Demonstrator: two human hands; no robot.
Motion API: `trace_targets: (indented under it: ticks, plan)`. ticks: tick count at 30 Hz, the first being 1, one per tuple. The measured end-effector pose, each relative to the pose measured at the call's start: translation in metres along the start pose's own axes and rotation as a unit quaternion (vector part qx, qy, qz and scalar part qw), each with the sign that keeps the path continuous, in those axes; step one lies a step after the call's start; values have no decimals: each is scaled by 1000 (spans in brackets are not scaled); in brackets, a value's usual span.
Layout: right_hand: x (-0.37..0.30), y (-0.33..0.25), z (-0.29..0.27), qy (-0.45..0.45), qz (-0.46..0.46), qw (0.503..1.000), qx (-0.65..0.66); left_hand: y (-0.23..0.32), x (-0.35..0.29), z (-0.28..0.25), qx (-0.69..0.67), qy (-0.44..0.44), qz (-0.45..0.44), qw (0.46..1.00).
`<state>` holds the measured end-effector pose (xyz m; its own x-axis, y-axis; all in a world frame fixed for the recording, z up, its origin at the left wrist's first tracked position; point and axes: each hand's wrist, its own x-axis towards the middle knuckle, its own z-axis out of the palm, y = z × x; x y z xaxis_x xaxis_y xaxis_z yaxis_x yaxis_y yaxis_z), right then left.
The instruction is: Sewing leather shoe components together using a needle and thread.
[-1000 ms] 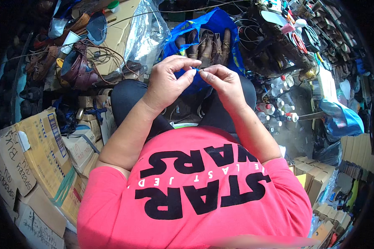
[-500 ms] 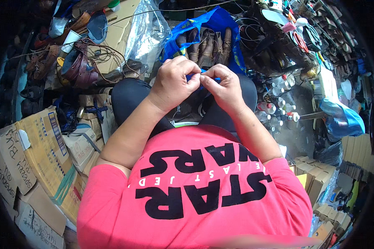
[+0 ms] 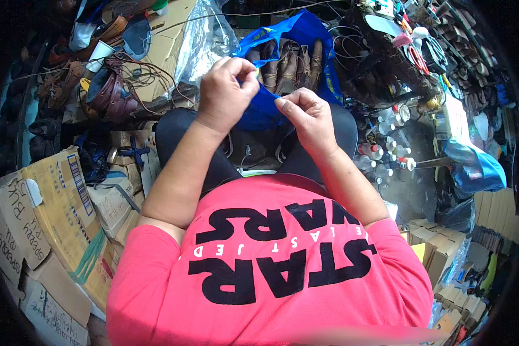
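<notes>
My left hand (image 3: 226, 92) is raised above my lap, its thumb and forefinger pinched together. A short way to its right and slightly nearer me, my right hand (image 3: 310, 120) has its thumb pressed to its forefinger. Whatever they pinch is too small to make out; any thread between them does not show. Beyond both hands an open blue plastic bag (image 3: 259, 112) stands between my knees. Several brown, long rounded pieces (image 3: 289, 72), looking like shoe lasts, lie in it. Its rim passes behind my fingers, and I cannot tell whether they touch it.
Left of the bag are a see-through plastic sheet (image 3: 205, 46), a white cup (image 3: 101, 56) and dark red leather pieces (image 3: 106, 95). Cardboard boxes (image 3: 60, 190) are stacked at the left. Several bottles (image 3: 386, 150) stand to the right, near a light blue bag (image 3: 476, 164).
My hands were together at the fingertips and are now apart. The left has moved away to the left and farther from me; the right has hardly moved. More of the blue bag shows between them.
</notes>
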<state>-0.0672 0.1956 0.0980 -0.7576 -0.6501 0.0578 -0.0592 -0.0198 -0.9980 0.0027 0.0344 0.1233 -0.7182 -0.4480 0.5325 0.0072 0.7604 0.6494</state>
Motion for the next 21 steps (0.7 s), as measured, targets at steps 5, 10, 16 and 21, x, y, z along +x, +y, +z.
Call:
trace_targets:
  ticks: [5, 10, 16, 21]
  plan:
    - [4, -6, -1, -17, 67, 982, 175, 5, -2, -6, -311, -157, -148, 926]
    - [6, -8, -1, -31, 65, 983, 171, 8, -5, -3, -368, -174, -162, 899]
    - [5, -9, 0, -40, 62, 981, 181, 6, -3, -2, -261, -172, -98, 945]
    - [4, -9, -2, -40, 59, 982, 174, 10, -4, 0, -209, -139, -41, 967]
